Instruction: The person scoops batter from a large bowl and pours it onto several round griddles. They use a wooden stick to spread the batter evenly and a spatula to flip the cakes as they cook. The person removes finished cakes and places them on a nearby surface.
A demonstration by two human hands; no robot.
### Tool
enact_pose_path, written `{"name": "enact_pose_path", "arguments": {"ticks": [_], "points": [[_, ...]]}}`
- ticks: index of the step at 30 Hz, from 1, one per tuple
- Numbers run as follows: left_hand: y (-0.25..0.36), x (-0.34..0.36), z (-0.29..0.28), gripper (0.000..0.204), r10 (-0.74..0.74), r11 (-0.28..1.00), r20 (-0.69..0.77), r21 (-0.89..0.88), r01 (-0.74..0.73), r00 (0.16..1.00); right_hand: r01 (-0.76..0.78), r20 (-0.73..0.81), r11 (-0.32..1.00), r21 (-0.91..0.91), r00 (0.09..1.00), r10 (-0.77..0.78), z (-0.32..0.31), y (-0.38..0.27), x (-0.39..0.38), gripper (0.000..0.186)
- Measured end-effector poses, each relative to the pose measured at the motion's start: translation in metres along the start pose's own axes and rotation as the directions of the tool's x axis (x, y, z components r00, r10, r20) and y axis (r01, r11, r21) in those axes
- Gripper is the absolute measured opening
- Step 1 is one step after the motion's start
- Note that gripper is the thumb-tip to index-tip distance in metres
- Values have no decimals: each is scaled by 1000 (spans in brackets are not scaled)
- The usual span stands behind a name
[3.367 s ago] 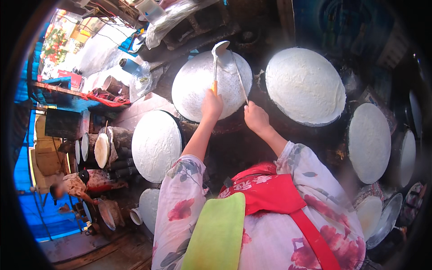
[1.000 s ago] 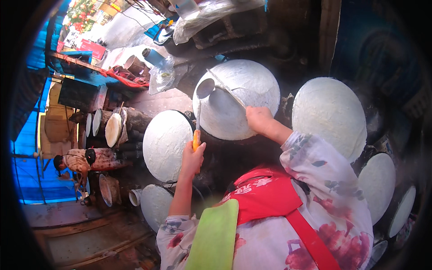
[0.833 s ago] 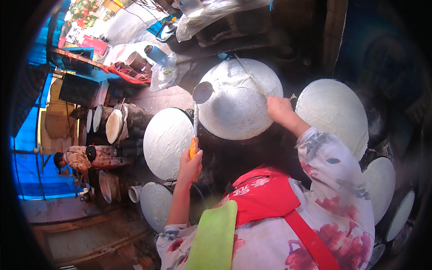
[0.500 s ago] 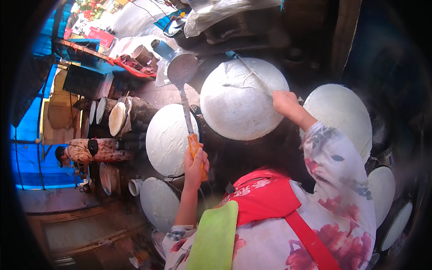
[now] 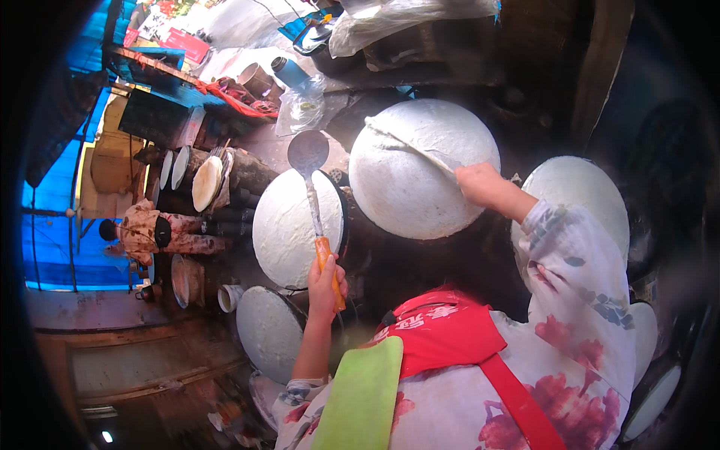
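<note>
My left hand point(image 5: 324, 291) is wrapped round the orange handle of a ladle point(image 5: 307, 153). The ladle's metal bowl points away from me, over the far edge of a round griddle point(image 5: 283, 238) coated in white batter. In my right hand point(image 5: 478, 184) is a thin, pale spreading stick point(image 5: 411, 145). It lies slantwise across a larger round griddle point(image 5: 420, 204), its free end near the far left part of the surface. A white layer covers that griddle, and whether the stick presses into it I cannot tell.
Another white-coated griddle point(image 5: 577, 196) stands right of my right forearm, and one point(image 5: 268, 334) sits beside my left forearm. A blue flask point(image 5: 289, 71) and plastic bags are at the far side. Leftward, a person point(image 5: 154, 229) stands near stacked flatbreads point(image 5: 206, 182).
The stick's free end has swept leftward across the larger griddle, and my right hand has shifted slightly. My left hand still holds the ladle. The whole view has shifted a little.
</note>
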State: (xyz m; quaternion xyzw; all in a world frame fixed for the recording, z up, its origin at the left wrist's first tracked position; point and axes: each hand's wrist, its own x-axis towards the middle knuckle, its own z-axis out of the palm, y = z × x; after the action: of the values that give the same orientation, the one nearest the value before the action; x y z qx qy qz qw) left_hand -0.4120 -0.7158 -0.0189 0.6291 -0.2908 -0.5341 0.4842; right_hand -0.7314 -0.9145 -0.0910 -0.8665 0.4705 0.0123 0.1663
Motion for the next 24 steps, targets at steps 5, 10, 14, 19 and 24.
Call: {"name": "enact_pose_path", "arguments": {"ticks": [5, 10, 14, 19, 24], "points": [[-15, -23, -24, 24, -30, 1000, -76, 4, 31, 997, -37, -136, 998, 42, 990, 42, -3, 11, -27, 14], [-9, -20, -16, 20, -71, 993, -74, -101, 63, 995, -28, -83, 999, -38, 996, 25, -12, 28, 34, 15], [-18, -20, -24, 21, -105, 990, -94, -99, 96, 990, 186, 59, 983, -13, 981, -185, -7, 3, -12, 11], [-27, -37, -30, 22, -126, 991, -134, -67, 118, 983, 10, -22, 1000, 18, 1000, -10, -14, 21, -15, 14], [-21, -29, -21, 24, -145, 988, -111, -73, 137, 983, 109, 23, 990, -89, 994, -108, -18, 16, 44, 16]]}}
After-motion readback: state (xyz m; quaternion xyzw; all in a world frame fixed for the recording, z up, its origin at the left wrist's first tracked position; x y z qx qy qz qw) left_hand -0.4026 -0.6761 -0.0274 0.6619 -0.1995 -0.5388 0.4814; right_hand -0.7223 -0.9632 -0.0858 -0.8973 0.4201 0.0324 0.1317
